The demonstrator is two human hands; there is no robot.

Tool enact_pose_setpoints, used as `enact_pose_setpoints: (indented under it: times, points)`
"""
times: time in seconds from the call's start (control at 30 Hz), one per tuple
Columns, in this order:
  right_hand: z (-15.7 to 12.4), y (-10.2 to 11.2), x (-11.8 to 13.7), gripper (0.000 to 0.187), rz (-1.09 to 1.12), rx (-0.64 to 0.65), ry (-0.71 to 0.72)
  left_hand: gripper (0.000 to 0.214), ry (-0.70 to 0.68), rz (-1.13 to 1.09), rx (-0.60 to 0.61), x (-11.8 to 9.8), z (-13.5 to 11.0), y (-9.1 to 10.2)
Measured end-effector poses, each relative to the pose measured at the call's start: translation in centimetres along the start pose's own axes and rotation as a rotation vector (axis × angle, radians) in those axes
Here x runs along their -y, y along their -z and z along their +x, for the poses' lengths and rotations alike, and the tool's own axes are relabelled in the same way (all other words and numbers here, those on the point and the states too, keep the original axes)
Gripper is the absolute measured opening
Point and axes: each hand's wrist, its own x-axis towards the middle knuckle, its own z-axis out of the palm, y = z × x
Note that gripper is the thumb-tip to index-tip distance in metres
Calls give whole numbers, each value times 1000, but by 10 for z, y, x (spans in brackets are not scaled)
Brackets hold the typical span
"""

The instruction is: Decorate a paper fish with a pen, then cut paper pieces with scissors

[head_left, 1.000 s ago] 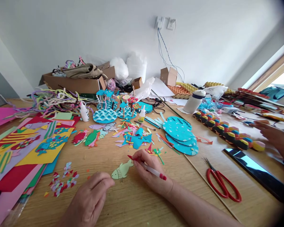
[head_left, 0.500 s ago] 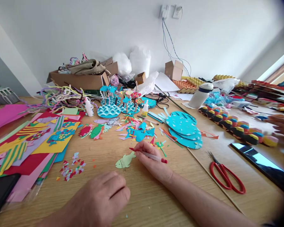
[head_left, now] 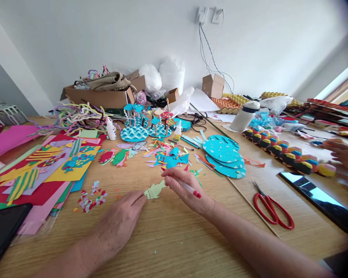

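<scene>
Now: both hands are on the wooden table (head_left: 174,239), close in front of me.

Right hand (head_left: 185,191): fingers closed around a pen (head_left: 191,190) with a white barrel and a red end. The red end points back toward my wrist. The writing end is hidden behind my fingers, so I cannot tell whether it meets the paper. My fingertips sit at the tail of the paper fish (head_left: 155,190).

Left hand (head_left: 120,220): palm down, fingers stretched out and loose, holding nothing. The foremost fingertip touches the head end of the paper fish.

Paper fish: pale green, lying flat on the table between my two hands, head to my left, tail raised slightly toward the right.

Surroundings:
- small paper scraps (head_left: 91,195) scattered left of my left hand, apart from it
- coloured sheets (head_left: 46,166) with cut-outs, stacked further left
- stack of blue discs (head_left: 224,154) beyond my right hand
- thin wooden stick (head_left: 249,206) running diagonally beside the discs, toward me
- red scissors (head_left: 271,208), blades shut, just right of the stick
- dark shiny panel (head_left: 316,197) right of the scissors
- row of painted egg-carton cups (head_left: 284,154) behind the panel
- another person's hand (head_left: 343,154) at the far right edge, near the cups
</scene>
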Motion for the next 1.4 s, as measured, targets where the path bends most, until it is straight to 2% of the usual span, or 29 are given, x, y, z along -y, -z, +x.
enact_pose_setpoints:
  times: [0.13, 0.23, 0.33, 0.5, 0.6, 0.73, 0.93, 1.4]
  points:
    - [-3, 7, 14, 16, 164, 74, -171, 38, -25, 5, -15, -2, 1, 0]
    - [-7, 2, 18, 10, 320, 54, -299, 39, -21, -7, 10, -3, 1, 2]
    - [-9, -5, 15, 10, 361, 53, -346, 41, -31, -3, 56, -4, 1, 1]
    - [-5, -11, 2, 7, 286, 145, -321, 37, -92, 92, 52, -4, 0, -5]
    - [-4, -12, -3, 5, 265, 111, -292, 30, -123, 153, 8, -5, -2, -8]
    - [-6, -13, -6, 7, 167, 48, -236, 29, -90, 141, -8, -7, -6, -12]
    - [-9, -13, -7, 9, 50, 111, -127, 32, -56, 113, -5, -7, -11, -17]
    - [-9, -15, -9, 13, 2, 154, -97, 38, -46, 141, 23, -11, -11, -19]
